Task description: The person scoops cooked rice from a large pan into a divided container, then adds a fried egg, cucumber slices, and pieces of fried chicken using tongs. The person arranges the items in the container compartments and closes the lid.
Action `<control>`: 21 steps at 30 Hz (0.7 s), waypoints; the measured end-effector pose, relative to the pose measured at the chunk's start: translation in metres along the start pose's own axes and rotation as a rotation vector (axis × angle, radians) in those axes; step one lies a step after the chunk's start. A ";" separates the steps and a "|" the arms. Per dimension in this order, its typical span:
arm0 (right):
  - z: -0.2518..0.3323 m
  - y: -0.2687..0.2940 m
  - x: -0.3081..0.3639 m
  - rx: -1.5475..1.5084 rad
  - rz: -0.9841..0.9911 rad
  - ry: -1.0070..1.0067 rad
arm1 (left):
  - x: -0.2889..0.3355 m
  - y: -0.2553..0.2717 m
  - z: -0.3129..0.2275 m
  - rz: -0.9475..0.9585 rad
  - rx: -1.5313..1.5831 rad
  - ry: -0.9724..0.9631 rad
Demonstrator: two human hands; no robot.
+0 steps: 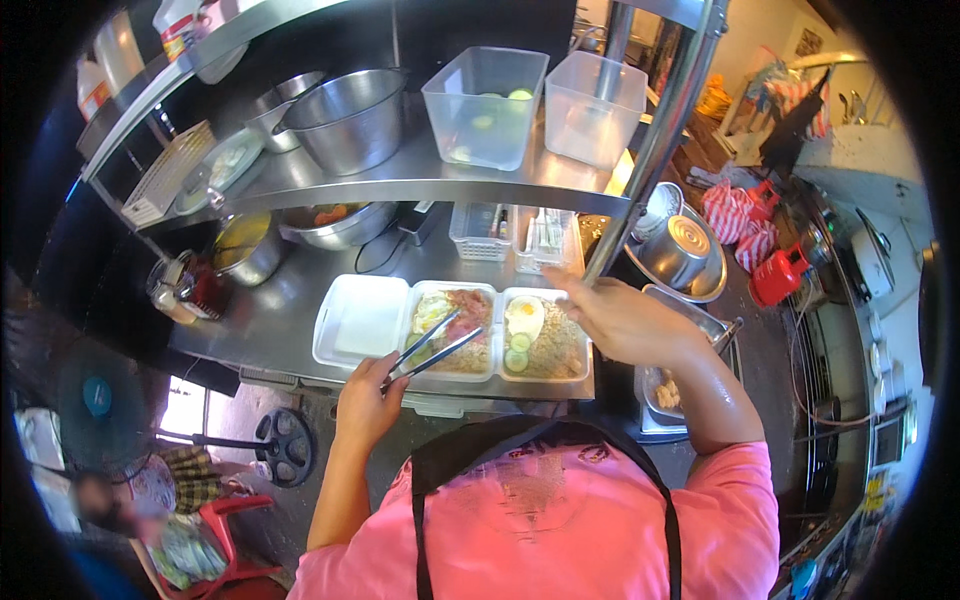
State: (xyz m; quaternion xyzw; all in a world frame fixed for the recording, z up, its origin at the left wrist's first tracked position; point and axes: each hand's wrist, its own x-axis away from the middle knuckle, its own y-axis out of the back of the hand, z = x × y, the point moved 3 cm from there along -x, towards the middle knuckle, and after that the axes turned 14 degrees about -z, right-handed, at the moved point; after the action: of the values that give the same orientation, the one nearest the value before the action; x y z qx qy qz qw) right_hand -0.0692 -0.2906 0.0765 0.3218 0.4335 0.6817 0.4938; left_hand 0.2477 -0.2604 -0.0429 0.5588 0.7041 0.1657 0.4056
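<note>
My left hand grips a pair of metal tongs, their two arms apart over the food in a white takeaway box. That box lies with its lid folded out to the left; inside are shredded greens, pinkish meat strips, cucumber slices and rice. Against its right side sits a second white box with a fried egg, cucumber slices and rice. My right hand hovers at this box's upper right corner, fingers stretched out, seemingly holding nothing; it hides part of the rim.
A steel shelf crosses above the counter, bearing metal bowls and clear plastic tubs. Its post rises near my right hand. Below stand a pot and small baskets. A red gas cylinder is at right.
</note>
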 end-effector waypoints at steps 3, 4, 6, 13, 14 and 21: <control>-0.005 -0.012 0.006 0.095 -0.002 0.252 | 0.004 0.002 0.008 -0.028 0.049 -0.009; -0.006 -0.019 0.010 0.138 -0.067 0.452 | 0.005 0.003 0.010 -0.024 0.039 -0.017; -0.012 -0.025 0.012 0.206 -0.158 0.470 | 0.004 0.004 0.012 -0.017 0.018 -0.030; 0.002 -0.031 0.020 0.025 -0.026 0.257 | 0.001 0.014 0.014 0.034 0.059 -0.009; 0.001 -0.033 0.023 -0.002 -0.038 0.257 | 0.000 0.016 0.016 0.053 0.066 0.003; 0.004 -0.040 0.039 -0.059 -0.119 0.075 | -0.022 0.060 0.011 0.059 0.295 0.046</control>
State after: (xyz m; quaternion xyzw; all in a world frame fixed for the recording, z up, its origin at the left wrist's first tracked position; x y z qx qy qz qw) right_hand -0.0618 -0.2470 0.0419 0.2551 0.4498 0.6749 0.5263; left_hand 0.2964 -0.2639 0.0002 0.6289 0.7133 0.0849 0.2976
